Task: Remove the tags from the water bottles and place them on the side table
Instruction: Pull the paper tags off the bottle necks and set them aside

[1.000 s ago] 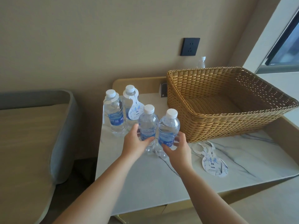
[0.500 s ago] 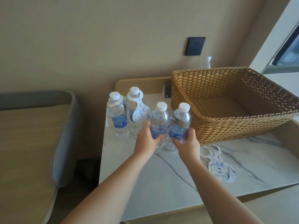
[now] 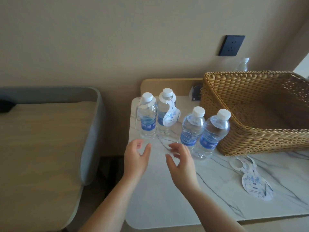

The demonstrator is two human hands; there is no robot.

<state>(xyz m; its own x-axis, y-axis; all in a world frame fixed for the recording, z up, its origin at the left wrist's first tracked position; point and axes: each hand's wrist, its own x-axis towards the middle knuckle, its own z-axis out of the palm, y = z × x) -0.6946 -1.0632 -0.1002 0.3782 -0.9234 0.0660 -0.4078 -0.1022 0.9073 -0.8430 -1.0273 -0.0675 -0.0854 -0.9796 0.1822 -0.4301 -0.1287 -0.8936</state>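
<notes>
Beige wall runs behind everything, with a grey-edged bed at far left and the marble worktop beside it. Near the worktop's back left corner stand two tagged bottles, side by side and upright, each with a white paper tag looped round its neck. My left hand hovers just in front of them, its grip wide, fingers loose and holding nothing. My right hand hangs next to it, thumb and fingers spread apart, its grip also wide and empty, close to the base of the nearer pair. Those two bare bottles stand upright further right, touching or nearly touching each other, just beside the wicker basket. In front of the basket, two removed tags lie flat on the worktop, overlapping. A dark wall socket sits above the basket, and another bottle top shows behind its rim.
</notes>
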